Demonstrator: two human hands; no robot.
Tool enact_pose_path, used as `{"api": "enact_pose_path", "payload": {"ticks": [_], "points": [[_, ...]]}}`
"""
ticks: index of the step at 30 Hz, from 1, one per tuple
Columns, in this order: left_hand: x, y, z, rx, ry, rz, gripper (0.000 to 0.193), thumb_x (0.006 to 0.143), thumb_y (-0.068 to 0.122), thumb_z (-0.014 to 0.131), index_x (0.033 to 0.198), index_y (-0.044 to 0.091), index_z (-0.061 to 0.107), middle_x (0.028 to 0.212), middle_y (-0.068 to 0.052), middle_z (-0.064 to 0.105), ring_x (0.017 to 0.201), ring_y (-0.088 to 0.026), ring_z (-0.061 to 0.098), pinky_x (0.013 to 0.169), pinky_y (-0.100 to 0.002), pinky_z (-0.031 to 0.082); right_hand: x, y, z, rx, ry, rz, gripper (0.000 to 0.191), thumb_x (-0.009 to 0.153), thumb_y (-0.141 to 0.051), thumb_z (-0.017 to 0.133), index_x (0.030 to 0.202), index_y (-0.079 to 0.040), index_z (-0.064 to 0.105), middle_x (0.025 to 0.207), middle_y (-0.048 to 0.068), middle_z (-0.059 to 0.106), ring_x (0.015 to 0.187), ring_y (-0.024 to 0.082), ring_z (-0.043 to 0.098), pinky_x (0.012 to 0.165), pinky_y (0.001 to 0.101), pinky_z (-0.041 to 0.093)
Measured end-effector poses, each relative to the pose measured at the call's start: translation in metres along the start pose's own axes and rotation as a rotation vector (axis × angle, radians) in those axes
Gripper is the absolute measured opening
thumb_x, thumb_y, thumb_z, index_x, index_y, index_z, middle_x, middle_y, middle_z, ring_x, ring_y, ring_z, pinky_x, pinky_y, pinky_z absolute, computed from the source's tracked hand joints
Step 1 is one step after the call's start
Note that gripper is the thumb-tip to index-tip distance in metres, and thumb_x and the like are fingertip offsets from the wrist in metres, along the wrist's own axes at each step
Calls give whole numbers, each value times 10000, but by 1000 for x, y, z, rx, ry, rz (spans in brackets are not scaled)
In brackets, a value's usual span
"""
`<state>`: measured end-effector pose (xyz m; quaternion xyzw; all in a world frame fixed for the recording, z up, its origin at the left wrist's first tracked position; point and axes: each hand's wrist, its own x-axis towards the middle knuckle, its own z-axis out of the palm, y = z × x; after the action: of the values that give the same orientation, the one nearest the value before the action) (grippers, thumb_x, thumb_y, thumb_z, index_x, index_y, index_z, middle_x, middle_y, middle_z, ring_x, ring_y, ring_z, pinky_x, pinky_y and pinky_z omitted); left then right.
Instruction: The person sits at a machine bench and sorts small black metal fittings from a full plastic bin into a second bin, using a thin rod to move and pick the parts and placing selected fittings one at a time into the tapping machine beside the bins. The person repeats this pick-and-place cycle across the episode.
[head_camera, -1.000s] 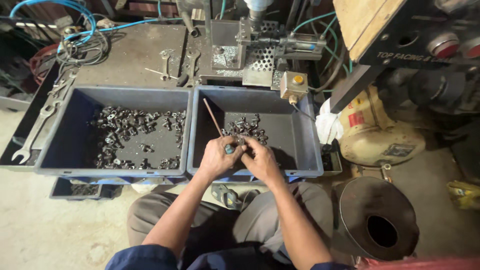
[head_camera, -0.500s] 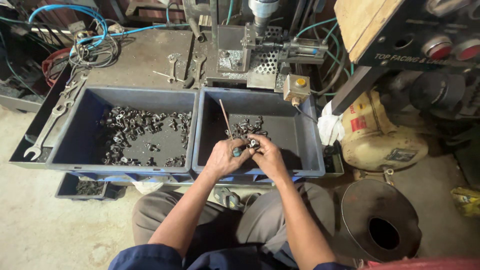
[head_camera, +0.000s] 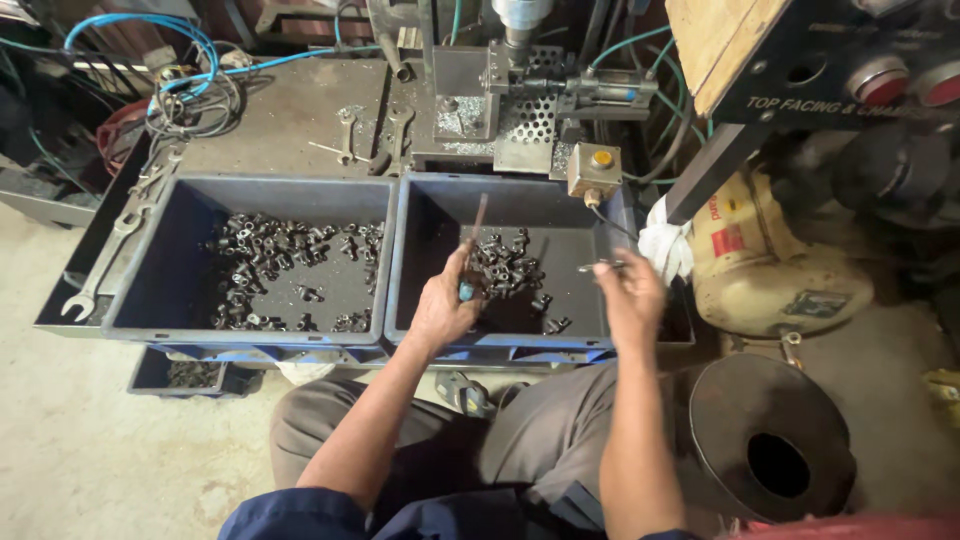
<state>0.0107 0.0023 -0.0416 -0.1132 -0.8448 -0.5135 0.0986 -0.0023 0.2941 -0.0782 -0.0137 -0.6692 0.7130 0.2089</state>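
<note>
Two dark blue plastic bins sit side by side in front of me. The left bin (head_camera: 170, 300) holds several small dark metal fittings (head_camera: 285, 265). The right bin (head_camera: 425, 215) holds a smaller heap of the same fittings (head_camera: 505, 270). My left hand (head_camera: 445, 305) hovers over the right bin, gripping a thin rod tool with a blue handle (head_camera: 474, 240) that points up and away. My right hand (head_camera: 630, 295) is over the bin's right edge, pinching a small metal piece (head_camera: 598, 266).
A metal machine table (head_camera: 290, 120) behind the bins carries spanners (head_camera: 345, 135), blue hoses (head_camera: 150, 40) and a perforated fixture (head_camera: 525, 110). A long spanner (head_camera: 105, 265) lies left of the bins. A cream motor housing (head_camera: 770, 270) and a black funnel-like bucket (head_camera: 770, 450) stand at right.
My hands were together over the right bin's front; now they have separated. The right hand moved right holding a small piece, the left stayed with the rod tool.
</note>
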Motion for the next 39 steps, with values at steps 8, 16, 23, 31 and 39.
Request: {"api": "enact_pose_path", "payload": {"ticks": [8, 16, 23, 31, 39], "points": [[86, 25, -36, 318, 37, 251, 207, 867, 188, 711, 1048, 94, 745, 880, -189, 749, 828, -383, 740, 766, -459, 584, 18, 21, -26, 233, 266, 22, 117, 967, -12, 750, 1003, -24, 640, 873, 35, 675, 683, 93, 599, 609, 245, 490], [230, 92, -61, 909, 36, 385, 180, 774, 127, 688, 913, 144, 800, 767, -180, 738, 716, -362, 737, 655, -464, 593, 20, 5, -26, 322, 311, 31, 165, 957, -16, 726, 1020, -52, 578, 902, 89, 708, 703, 145, 657, 640, 254, 516], [274, 75, -34, 932, -64, 321, 146, 684, 116, 713, 815, 90, 774, 832, -195, 746, 790, -355, 737, 727, -463, 583, 19, 10, -24, 290, 270, 30, 115, 968, -37, 708, 1052, -22, 631, 932, 97, 716, 733, 148, 676, 688, 268, 554], [186, -12, -61, 292, -40, 183, 187, 857, 219, 726, 964, 76, 779, 921, -228, 738, 907, -409, 722, 829, -459, 576, 21, 18, -28, 249, 271, 16, 92, 975, -29, 702, 1053, -12, 657, 934, 103, 719, 735, 152, 664, 674, 250, 511], [86, -68, -60, 388, -68, 214, 347, 814, 163, 697, 1150, 81, 719, 1046, -217, 738, 962, -423, 695, 885, -486, 551, 20, 7, -11, 167, 259, 7, 143, 976, -12, 671, 1113, 13, 643, 991, 118, 723, 806, 168, 693, 697, 268, 532]]}}
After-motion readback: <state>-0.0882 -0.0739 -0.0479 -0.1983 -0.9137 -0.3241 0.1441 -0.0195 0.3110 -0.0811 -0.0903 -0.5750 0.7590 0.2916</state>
